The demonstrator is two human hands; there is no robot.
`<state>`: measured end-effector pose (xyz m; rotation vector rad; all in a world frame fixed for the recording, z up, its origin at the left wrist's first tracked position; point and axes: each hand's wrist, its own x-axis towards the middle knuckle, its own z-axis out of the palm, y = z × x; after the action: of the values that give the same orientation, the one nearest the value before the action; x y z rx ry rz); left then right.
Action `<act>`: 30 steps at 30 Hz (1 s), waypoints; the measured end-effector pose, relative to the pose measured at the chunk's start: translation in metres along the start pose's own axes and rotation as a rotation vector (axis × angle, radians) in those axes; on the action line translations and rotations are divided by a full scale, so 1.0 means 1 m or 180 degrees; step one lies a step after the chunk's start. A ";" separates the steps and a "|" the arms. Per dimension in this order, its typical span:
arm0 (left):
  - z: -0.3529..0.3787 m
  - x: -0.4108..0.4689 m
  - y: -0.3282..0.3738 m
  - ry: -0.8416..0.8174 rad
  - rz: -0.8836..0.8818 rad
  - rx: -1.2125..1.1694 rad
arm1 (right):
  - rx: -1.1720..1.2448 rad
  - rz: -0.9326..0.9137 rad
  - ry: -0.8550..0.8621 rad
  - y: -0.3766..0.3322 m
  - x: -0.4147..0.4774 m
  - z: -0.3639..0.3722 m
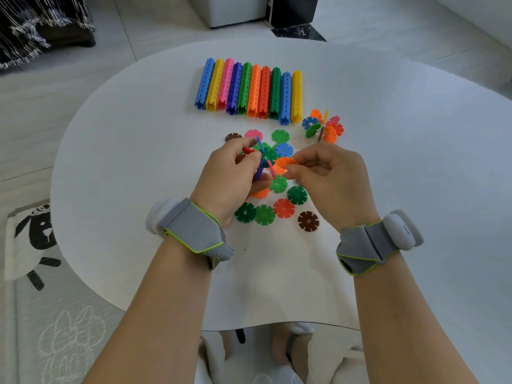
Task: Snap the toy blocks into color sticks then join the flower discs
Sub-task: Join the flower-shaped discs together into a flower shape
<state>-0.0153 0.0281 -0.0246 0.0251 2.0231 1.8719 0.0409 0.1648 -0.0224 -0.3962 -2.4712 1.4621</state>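
Observation:
Several colour sticks (249, 91) of snapped blocks lie side by side at the back of the white table (415, 162). My left hand (232, 178) grips a small cluster of joined flower discs (263, 159), with blue, green, red and pink ones showing. My right hand (329, 176) pinches an orange disc (285, 163) against that cluster. Loose discs (277, 209) in green, red, brown, pink and blue lie flat around and under my hands. A finished bunch of joined discs (324, 127) sits to the right of the sticks.
The round table's near edge (277, 324) runs just above my lap. A patterned floor mat (41, 314) lies to the left. A white box (230, 9) and a dark cabinet (293, 9) stand on the floor beyond the table.

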 end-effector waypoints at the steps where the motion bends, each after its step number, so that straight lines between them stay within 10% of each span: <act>1: 0.001 -0.001 0.001 -0.0013 -0.0010 -0.0052 | 0.0022 -0.0017 -0.0010 0.000 -0.002 -0.001; 30: 0.001 0.002 0.001 0.0306 0.0134 -0.0023 | 0.0731 0.0229 0.0024 -0.006 -0.001 0.009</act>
<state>-0.0174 0.0295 -0.0242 -0.0250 2.0946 1.9405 0.0380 0.1542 -0.0215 -0.4472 -2.2703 1.7459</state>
